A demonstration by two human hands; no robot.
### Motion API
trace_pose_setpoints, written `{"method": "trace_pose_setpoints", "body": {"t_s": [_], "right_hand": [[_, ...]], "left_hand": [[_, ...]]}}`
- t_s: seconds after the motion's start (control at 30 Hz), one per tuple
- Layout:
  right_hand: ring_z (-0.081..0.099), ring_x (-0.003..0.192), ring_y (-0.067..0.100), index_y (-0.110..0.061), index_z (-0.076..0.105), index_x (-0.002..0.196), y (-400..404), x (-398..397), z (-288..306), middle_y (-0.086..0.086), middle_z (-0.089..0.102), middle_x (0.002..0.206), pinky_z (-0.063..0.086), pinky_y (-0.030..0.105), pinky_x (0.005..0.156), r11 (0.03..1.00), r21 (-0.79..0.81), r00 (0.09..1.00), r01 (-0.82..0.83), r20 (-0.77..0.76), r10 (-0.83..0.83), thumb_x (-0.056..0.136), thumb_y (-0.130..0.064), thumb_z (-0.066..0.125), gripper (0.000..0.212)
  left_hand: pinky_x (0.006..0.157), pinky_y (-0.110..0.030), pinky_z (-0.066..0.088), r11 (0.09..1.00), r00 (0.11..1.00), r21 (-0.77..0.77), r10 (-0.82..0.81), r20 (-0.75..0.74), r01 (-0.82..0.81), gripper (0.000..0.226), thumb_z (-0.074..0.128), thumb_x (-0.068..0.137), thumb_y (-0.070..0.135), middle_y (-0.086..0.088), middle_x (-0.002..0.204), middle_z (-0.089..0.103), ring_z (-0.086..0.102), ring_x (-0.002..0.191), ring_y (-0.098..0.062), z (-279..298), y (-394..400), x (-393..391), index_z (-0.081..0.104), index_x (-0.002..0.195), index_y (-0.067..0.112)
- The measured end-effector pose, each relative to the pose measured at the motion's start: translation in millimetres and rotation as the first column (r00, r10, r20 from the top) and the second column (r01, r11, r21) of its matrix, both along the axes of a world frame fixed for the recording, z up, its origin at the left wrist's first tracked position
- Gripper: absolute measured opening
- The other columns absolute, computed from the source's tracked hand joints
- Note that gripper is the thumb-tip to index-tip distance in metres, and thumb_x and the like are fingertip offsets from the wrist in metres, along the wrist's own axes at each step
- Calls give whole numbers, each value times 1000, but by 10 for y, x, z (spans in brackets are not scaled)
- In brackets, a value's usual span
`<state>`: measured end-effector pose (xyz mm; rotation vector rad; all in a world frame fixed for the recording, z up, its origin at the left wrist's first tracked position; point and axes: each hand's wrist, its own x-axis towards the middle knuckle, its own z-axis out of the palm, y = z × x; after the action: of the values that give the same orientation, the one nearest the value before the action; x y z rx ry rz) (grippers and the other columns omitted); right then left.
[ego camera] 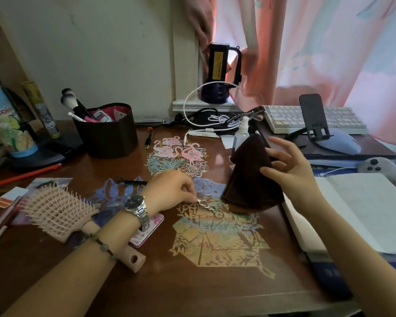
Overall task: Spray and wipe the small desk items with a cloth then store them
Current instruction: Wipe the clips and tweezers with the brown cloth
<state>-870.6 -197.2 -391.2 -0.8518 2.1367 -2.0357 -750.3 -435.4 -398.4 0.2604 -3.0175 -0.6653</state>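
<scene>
My left hand point(173, 191) pinches one end of a small silver hair clip with heart shapes point(207, 204), which lies on the brown desk point(146, 282) near its middle. My right hand point(286, 165) holds a folded dark brown cloth point(249, 179) just right of the clip; the thumb is on the cloth and the other fingers are spread. The cloth's lower edge touches the desk. Behind the cloth stands a clear spray bottle with a white nozzle point(242, 131). A black hair clip point(130, 181) lies left of my left hand.
A pink hairbrush point(62, 213) lies under my left forearm. A dark organiser with makeup brushes point(105, 131) stands at the back left. At the right are an open notebook point(361, 211), keyboard point(306, 117), phone stand point(313, 117) and mouse point(338, 143). Cables and a black lamp point(220, 74) sit at the back.
</scene>
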Motion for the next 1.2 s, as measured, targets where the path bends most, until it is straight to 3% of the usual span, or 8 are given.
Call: {"method": "trace_pose_setpoints", "body": {"t_s": [0.3, 0.43, 0.53, 0.7, 0.93, 1.07, 1.2], "right_hand": [[68, 90, 15, -25, 51, 123, 111, 40, 429, -1, 68, 111, 55, 27, 74, 998, 55, 979, 37, -202, -26, 79, 16, 60, 61], [66, 89, 6, -29, 49, 124, 5, 282, 299, -8, 67, 112, 55, 21, 71, 955, 287, 921, 75, -387, 44, 75, 11, 63, 65], [62, 96, -2, -38, 44, 125, -110, 525, 25, -17, 64, 111, 49, 10, 76, 888, 460, 905, 5, -379, 192, 76, 5, 63, 68], [61, 102, 0, -33, 45, 130, -255, 740, -270, -15, 67, 111, 50, 23, 90, 820, 573, 867, -4, -406, 289, 78, -8, 65, 61], [54, 104, 4, -29, 57, 125, -256, 769, -292, -13, 63, 112, 47, 25, 90, 752, 657, 824, 49, -452, 342, 85, -19, 62, 42], [49, 103, 7, -27, 57, 127, -279, 788, -369, -15, 61, 118, 49, 30, 85, 727, 685, 787, 39, -469, 400, 85, -25, 60, 42], [47, 106, 8, -24, 57, 129, -278, 807, -407, -15, 58, 123, 47, 27, 90, 709, 704, 754, 44, -489, 439, 84, -38, 52, 47]], "left_hand": [[83, -31, 49, 999, 1000, -41, -7, -22, 6, 12, 72, 76, 42, 17, 77, 69, 60, 79, 2, 24, -7, 180, 74, 81, 31], [85, -32, 49, 999, 999, -38, -6, -45, 5, 12, 72, 75, 44, 19, 75, 68, 60, 77, 3, 0, 4, 241, 74, 78, 32], [91, -35, 45, 998, 998, -64, -14, -55, 10, 14, 71, 74, 48, 20, 78, 70, 60, 79, 3, -17, -9, 277, 73, 76, 35], [94, -34, 39, 994, 996, -106, 4, -90, -13, 18, 70, 74, 52, 18, 76, 68, 59, 82, 0, -47, -29, 366, 74, 80, 36], [93, -30, 33, 995, 989, -93, 26, -143, -39, 22, 68, 75, 54, 17, 77, 67, 53, 87, -5, -96, -20, 394, 75, 83, 35], [96, -33, 36, 998, 985, -51, 38, -167, -47, 18, 70, 73, 53, 19, 72, 67, 56, 86, -4, -116, -42, 414, 74, 78, 36], [94, -34, 40, 999, 983, -21, 31, -181, -36, 13, 72, 73, 51, 18, 70, 68, 57, 83, -2, -117, -73, 444, 73, 75, 38]]}}
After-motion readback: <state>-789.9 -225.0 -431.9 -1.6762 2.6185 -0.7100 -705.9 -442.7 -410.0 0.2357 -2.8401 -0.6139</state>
